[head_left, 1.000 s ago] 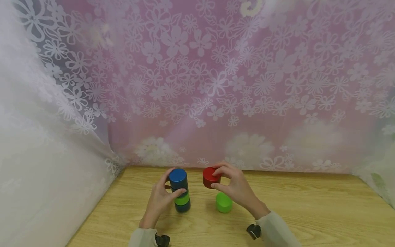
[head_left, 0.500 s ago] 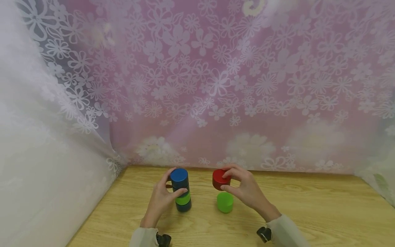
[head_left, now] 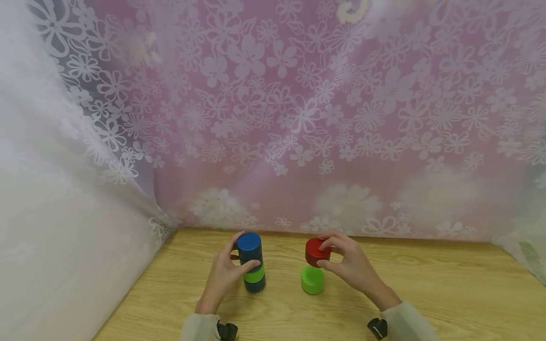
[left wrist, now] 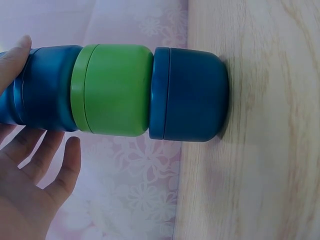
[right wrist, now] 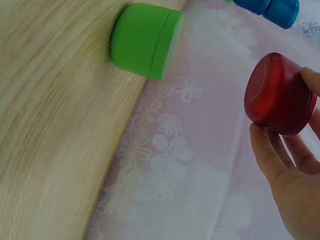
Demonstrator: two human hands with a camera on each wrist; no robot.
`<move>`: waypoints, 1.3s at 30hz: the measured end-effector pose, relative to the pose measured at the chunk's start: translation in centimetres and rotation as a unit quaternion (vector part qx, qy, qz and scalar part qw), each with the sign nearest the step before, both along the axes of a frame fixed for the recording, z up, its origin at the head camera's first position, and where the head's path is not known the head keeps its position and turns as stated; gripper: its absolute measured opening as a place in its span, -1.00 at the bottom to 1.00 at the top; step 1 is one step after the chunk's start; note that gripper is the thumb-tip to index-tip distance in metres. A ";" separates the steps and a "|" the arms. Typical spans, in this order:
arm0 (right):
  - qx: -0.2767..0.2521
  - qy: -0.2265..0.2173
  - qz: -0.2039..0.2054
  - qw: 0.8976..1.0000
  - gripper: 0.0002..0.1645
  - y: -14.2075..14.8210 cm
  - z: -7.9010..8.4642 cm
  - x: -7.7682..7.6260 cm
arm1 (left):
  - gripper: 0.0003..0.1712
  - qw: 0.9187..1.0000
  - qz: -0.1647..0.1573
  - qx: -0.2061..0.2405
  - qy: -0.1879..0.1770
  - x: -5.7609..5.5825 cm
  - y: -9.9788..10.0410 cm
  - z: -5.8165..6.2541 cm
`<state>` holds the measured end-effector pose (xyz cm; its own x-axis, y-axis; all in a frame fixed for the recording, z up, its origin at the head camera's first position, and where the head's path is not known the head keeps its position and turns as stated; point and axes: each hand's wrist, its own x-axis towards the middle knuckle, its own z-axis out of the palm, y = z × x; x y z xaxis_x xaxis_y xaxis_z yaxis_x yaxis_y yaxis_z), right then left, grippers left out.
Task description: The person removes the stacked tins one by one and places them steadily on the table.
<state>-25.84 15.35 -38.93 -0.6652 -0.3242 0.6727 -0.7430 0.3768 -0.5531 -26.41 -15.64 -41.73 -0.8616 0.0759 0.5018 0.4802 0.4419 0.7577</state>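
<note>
Round lidded tins are stacked upright on the table: a dark blue tin (left wrist: 192, 95) at the bottom, a green tin (left wrist: 117, 90) on it, and blue ones (head_left: 249, 246) above. Thumb and fingers of my left hand (head_left: 222, 274) grip the upper blue part of this stack from the left side. My right hand (head_left: 354, 265) holds a red tin (right wrist: 280, 95) by its sides, clear of the table. In the head view the red tin hangs just above a separate green tin (head_left: 312, 281), which stands alone right of the stack.
The wood-grain table (head_left: 426, 279) reaches back to a pink flowered cloth (head_left: 273, 118). A whitish cloth (head_left: 64, 213) hangs along the left side. Black wrist devices (head_left: 377, 327) sit at both cuffs.
My right hand has carried the red tin to the right, from left of the lone green tin to over it. My left hand stays at the stack.
</note>
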 end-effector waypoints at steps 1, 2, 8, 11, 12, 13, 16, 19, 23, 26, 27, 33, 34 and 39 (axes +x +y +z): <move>0.002 0.000 -0.003 1.000 -0.59 0.1 -0.1 0.1 | -0.12 1.000 -0.001 0.001 -0.001 0.0 0.0 0.0; 0.005 0.001 -0.006 1.000 -0.59 0.2 -0.1 0.1 | -0.12 1.000 -0.003 0.002 -0.001 0.0 0.0 0.0; 0.019 -0.007 -0.019 1.000 -0.58 0.8 -0.6 0.1 | -0.12 1.000 -0.005 0.005 -0.001 0.0 0.0 -0.1; 0.025 -0.018 -0.022 0.999 -0.58 1.1 -0.9 0.1 | -0.11 1.000 -0.003 0.001 -0.001 0.0 0.1 -0.1; 0.027 -0.023 -0.024 0.999 -0.57 1.3 -0.9 0.1 | -0.11 1.000 -0.003 -0.001 -0.001 0.0 0.1 0.0; 0.030 -0.027 -0.024 0.999 -0.58 1.4 -1.0 0.2 | -0.11 1.000 -0.002 -0.002 -0.001 0.0 0.1 0.0; 0.036 -0.041 -0.029 0.998 -0.59 1.7 -1.0 0.2 | -0.11 1.000 0.000 -0.004 -0.001 -0.1 0.1 0.0; 0.042 -0.053 -0.034 0.997 -0.60 2.1 -1.1 0.1 | -0.11 1.000 0.001 -0.004 -0.001 -0.1 0.1 0.1; 0.048 -0.071 -0.037 0.996 -0.61 2.5 -1.2 0.1 | -0.11 1.000 0.000 -0.003 0.001 -0.1 0.0 0.0; 0.052 -0.084 -0.033 0.995 -0.60 2.8 -1.3 0.1 | -0.11 1.000 0.000 -0.004 0.003 -0.1 0.0 0.0; 0.054 -0.087 -0.030 0.994 -0.61 2.9 -1.4 0.1 | -0.11 1.000 0.001 -0.005 0.004 -0.1 0.0 0.0; 0.071 -0.094 -0.028 0.993 -0.57 3.3 -1.9 -0.1 | -0.12 1.000 0.002 -0.005 0.005 0.0 0.0 0.0; 0.074 -0.093 -0.028 0.993 -0.56 3.4 -2.0 -0.2 | -0.12 1.000 0.001 -0.004 0.004 0.0 0.0 0.0; 0.089 -0.098 -0.016 0.991 -0.54 3.6 -2.3 -0.2 | -0.12 1.000 -0.001 -0.002 0.001 0.0 -0.1 0.0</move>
